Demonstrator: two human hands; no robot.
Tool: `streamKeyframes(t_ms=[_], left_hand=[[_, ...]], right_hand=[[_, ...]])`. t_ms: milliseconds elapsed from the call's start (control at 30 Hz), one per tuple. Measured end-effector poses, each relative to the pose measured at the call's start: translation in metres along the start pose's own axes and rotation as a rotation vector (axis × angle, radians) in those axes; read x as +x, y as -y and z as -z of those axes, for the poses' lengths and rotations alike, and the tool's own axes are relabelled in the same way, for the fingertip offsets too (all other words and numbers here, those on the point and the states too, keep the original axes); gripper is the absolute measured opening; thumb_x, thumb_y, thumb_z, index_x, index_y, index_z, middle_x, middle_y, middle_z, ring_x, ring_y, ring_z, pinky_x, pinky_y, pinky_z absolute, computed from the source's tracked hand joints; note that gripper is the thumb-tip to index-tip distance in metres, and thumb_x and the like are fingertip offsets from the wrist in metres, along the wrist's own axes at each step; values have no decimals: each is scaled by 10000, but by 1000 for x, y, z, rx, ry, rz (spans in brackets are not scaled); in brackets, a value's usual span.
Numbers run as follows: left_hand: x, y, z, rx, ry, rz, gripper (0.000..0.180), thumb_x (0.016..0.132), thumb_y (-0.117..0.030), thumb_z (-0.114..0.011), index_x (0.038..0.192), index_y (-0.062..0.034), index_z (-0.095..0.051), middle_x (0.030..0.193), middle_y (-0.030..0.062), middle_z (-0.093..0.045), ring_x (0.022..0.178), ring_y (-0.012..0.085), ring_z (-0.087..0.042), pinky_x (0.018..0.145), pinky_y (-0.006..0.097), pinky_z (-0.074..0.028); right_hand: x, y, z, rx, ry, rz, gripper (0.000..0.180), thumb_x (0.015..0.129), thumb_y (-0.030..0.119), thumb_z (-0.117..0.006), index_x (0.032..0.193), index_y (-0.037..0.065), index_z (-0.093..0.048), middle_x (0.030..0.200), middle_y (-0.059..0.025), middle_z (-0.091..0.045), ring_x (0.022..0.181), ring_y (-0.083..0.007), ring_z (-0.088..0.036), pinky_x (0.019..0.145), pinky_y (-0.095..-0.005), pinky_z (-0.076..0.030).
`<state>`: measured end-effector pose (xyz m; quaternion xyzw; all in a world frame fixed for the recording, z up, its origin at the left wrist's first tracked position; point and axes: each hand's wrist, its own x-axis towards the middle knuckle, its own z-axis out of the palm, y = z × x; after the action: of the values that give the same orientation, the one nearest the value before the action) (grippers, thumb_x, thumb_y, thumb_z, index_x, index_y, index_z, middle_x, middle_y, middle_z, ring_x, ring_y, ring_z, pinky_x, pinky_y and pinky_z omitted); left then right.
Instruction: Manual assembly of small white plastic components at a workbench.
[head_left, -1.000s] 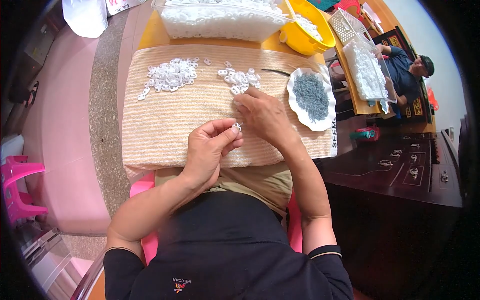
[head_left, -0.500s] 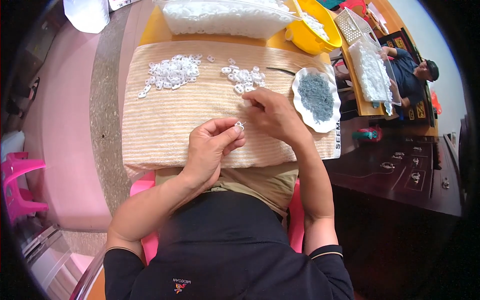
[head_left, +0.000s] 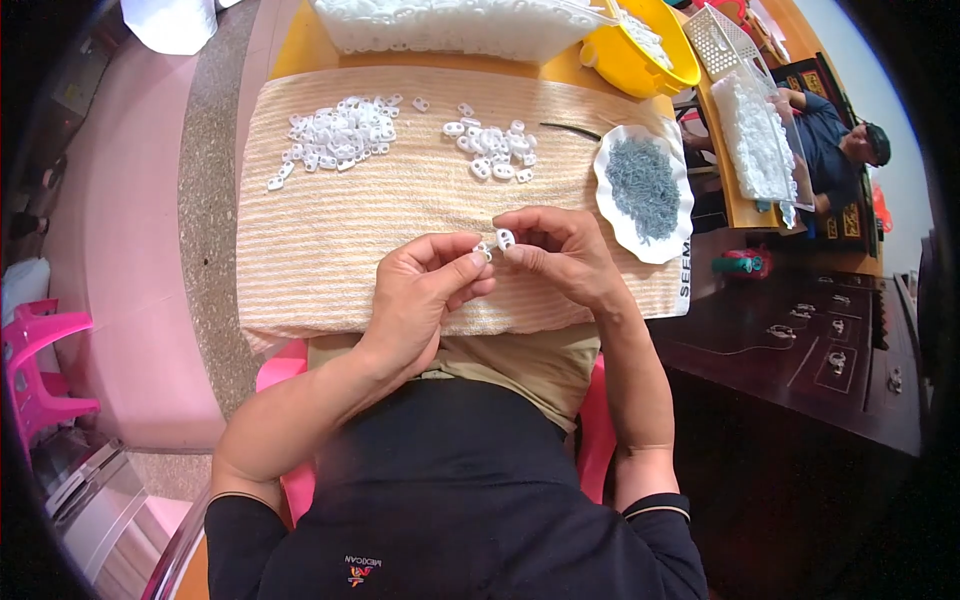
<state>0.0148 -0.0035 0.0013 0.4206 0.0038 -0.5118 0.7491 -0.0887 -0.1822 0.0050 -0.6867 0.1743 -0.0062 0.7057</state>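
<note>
My left hand pinches a small white plastic piece between thumb and fingertips. Close beside it, my right hand grips a white oval two-hole piece by its edge. The two pieces nearly meet; whether they touch I cannot tell. Beyond my hands lie a small pile of oval two-hole pieces and, to the left, a larger pile of small white pieces. A white scalloped plate to the right holds many tiny grey-blue parts.
A striped towel covers the work surface. Behind it stand a clear bin of white pieces and a yellow basin. A thin dark tool lies near the plate. At right, a person sits beside another bin.
My right hand has come back from the small pile with an oval two-hole piece, now next to the left hand's piece. The left hand has hardly moved.
</note>
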Motion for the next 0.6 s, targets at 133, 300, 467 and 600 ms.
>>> streamKeyframes(t_ms=[133,300,467,600], left_hand=[[0,-2,-1,11,6,6,160,886,-12,-626,1042,23,-617,925,87,-651,823,146,-647,752,273,-572],[0,-3,-2,15,6,18,156,886,-11,-624,1038,25,-617,926,88,-651,823,146,-646,754,276,-574],[0,-4,-2,6,6,32,153,887,-9,-622,1036,23,-617,925,89,-651,825,147,-648,757,279,-576],[0,-4,-2,9,1,32,154,886,-8,-623,1037,23,-616,921,90,-652,824,149,-649,757,280,-576]], right_hand=[[1,-2,-1,60,24,8,301,874,17,-654,1163,-43,-597,993,-69,-669,902,-123,-647,817,-259,-530],[2,-2,-1,113,38,-8,295,877,14,-645,1162,-48,-594,1007,-75,-663,907,-134,-650,823,-267,-532],[2,-2,0,139,46,10,298,881,20,-643,1165,-51,-589,1010,-74,-658,912,-139,-651,828,-268,-531],[1,-1,1,133,55,4,300,880,26,-647,1165,-49,-592,1004,-72,-659,905,-135,-650,815,-258,-530]])
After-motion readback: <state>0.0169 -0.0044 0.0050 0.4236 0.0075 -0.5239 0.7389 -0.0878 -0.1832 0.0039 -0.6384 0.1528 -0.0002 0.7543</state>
